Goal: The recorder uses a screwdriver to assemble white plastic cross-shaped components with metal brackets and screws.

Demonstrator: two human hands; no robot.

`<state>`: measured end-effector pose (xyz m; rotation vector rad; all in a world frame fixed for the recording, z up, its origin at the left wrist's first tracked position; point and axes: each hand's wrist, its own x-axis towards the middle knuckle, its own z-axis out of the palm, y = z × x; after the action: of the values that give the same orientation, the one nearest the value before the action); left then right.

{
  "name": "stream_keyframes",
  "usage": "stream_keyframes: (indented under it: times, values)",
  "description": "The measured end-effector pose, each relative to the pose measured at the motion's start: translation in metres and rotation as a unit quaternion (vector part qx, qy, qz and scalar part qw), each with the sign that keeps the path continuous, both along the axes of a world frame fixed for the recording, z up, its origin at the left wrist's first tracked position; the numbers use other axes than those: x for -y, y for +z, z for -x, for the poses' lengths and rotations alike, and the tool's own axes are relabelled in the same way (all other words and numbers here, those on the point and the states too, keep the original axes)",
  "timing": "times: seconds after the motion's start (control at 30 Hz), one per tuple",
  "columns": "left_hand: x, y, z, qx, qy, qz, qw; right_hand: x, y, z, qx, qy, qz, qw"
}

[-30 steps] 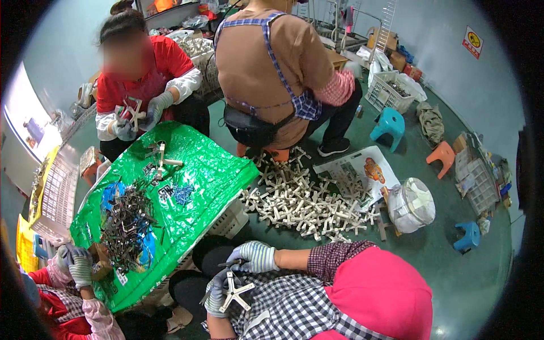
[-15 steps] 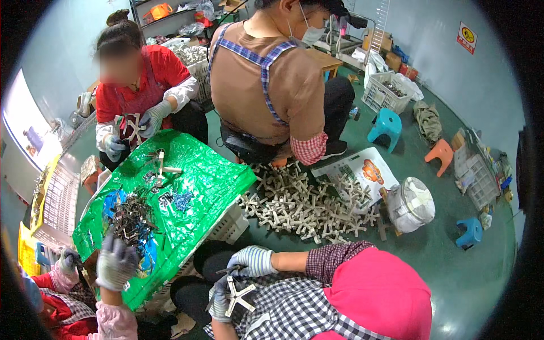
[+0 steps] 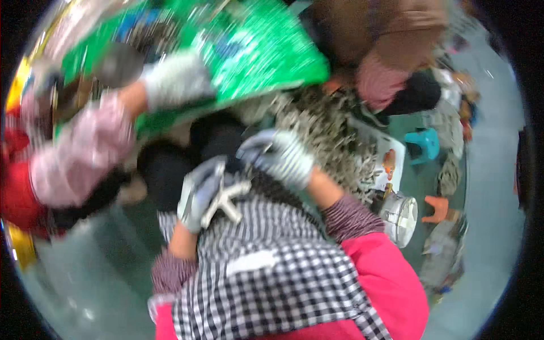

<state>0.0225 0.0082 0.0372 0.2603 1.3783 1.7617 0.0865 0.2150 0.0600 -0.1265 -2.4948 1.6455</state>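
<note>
My left hand [image 3: 199,195], in a grey-palmed white glove, is closed around a pale star-shaped piece [image 3: 226,203] with several arms, held over my lap. Just right of it and slightly higher, my right hand [image 3: 280,157], in a striped glove, has its fingers curled. Motion blur hides what those fingers hold, if anything. Dark, smeared shapes lie between the two hands. A black-and-white checked apron [image 3: 266,283] covers my lap and front.
At left, a co-worker's gloved hand [image 3: 178,82] reaches over a green sheet [image 3: 266,56] bearing dark small parts. Pale star-shaped pieces [image 3: 323,133] lie heaped ahead to the right, near a white bucket [image 3: 399,220], a blue stool [image 3: 422,146] and another person's checked sleeve [image 3: 382,82].
The view has swung and blurred; my hands and lap now sit near the middle. The star-shaped piece stays in my left hand. The co-worker's hand at left has moved over the green sheet.
</note>
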Motion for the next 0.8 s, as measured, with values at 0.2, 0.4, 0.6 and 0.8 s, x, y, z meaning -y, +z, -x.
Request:
stream_keyframes:
  times: [0.2, 0.4, 0.6, 0.8]
  values:
    - [0.009, -0.014, -0.002, -0.036, 0.035, 0.025, 0.998, 0.024, 0.003, 0.004, 0.177, 0.029, 0.185, 0.966]
    - [0.023, -0.019, -0.013, -0.198, 0.040, 0.036, 0.979, 0.042, -0.001, 0.000, 0.172, 0.048, 0.173, 0.969]
    - [0.020, -0.024, -0.011, -0.233, 0.056, 0.030, 0.970, 0.042, -0.001, 0.007, 0.199, 0.045, 0.149, 0.968]
    - [0.021, -0.026, -0.002, -0.197, 0.032, 0.049, 0.979, 0.040, -0.007, 0.016, 0.172, 0.072, 0.082, 0.979]
